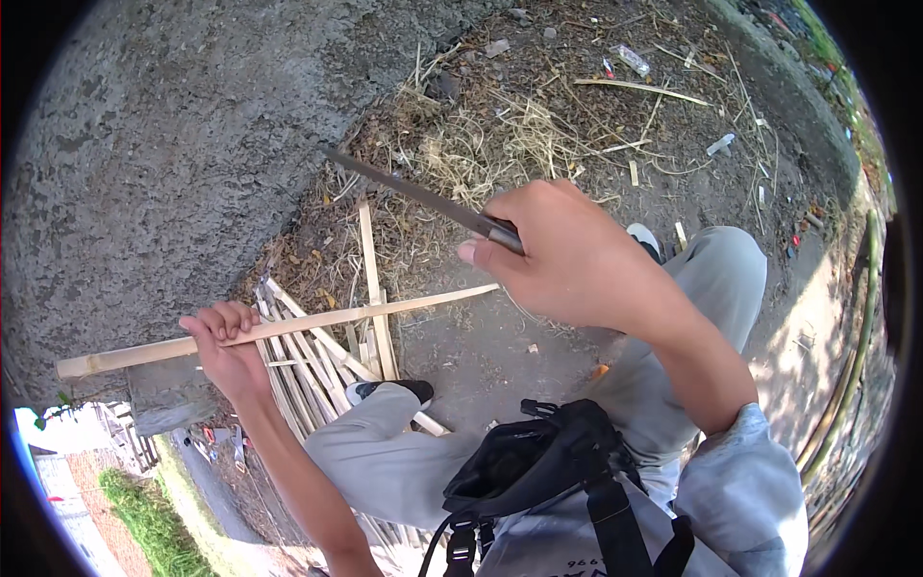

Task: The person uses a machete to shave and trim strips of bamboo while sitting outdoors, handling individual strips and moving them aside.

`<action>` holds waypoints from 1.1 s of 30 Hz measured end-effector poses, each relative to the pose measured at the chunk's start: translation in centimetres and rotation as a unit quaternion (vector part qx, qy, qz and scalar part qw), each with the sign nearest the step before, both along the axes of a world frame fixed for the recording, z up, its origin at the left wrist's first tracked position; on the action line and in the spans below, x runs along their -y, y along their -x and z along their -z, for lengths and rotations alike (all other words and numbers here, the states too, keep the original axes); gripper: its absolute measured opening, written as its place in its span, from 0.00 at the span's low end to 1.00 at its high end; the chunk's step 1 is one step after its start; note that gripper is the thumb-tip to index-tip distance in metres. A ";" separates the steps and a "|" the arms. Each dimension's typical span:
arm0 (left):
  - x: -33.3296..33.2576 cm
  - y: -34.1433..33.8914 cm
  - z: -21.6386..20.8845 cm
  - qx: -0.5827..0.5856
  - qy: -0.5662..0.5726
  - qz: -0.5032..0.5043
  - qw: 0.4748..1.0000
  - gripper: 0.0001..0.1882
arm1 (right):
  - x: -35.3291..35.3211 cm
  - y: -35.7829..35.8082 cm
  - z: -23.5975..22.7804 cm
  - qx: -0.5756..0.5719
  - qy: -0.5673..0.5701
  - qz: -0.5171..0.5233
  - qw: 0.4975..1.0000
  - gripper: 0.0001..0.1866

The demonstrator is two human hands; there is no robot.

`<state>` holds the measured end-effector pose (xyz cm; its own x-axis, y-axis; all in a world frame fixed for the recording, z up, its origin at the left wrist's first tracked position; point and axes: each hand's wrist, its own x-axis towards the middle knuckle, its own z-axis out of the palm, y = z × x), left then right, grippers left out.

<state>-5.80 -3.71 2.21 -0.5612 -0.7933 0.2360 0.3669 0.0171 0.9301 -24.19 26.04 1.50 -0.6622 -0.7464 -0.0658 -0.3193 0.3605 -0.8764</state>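
Observation:
My left hand (229, 348) is closed around a long split bamboo strip (317, 320), gripping it toward its thicker left end. The strip's thin end reaches right, to just below my right hand. In my right hand (553, 252) is a long-bladed knife (413, 195), its handle mostly hidden by my fingers. Its dark blade points to the upper left, above the strip and apart from it. A bundle of cut bamboo strips (303, 370) lies on the ground beside my left leg, below the held strip.
A rough grey wall (173, 144) rises at the left. Pale bamboo shavings (510, 144) litter the ground ahead, with a loose strip (644, 91) farther off. Green bamboo poles (851, 375) lie at the far right. A black bag (538, 457) rests at my waist.

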 end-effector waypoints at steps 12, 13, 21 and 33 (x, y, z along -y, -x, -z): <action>2.4 3.0 2.2 -0.081 0.026 -0.209 0.974 0.28 | 7.3 -5.2 18.1 0.049 -0.052 -0.025 0.997 0.13; 2.2 2.8 2.2 -0.078 0.023 -0.212 0.974 0.28 | 8.0 -5.8 18.1 0.091 -0.036 -0.027 0.995 0.13; -1.4 2.8 1.8 -0.103 -0.035 -0.156 0.982 0.37 | 11.3 -10.9 11.7 0.109 0.058 -0.065 0.990 0.19; -3.5 0.9 1.7 -0.108 -0.004 -0.286 0.952 0.36 | 9.5 -12.3 19.0 0.078 -0.023 -0.062 0.995 0.24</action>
<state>-6.71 -0.19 0.54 0.0246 -0.9568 0.2898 0.4825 0.2653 0.8347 -11.93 16.56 -17.50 -0.5446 -0.8151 -0.1975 -0.2243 0.3685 -0.9021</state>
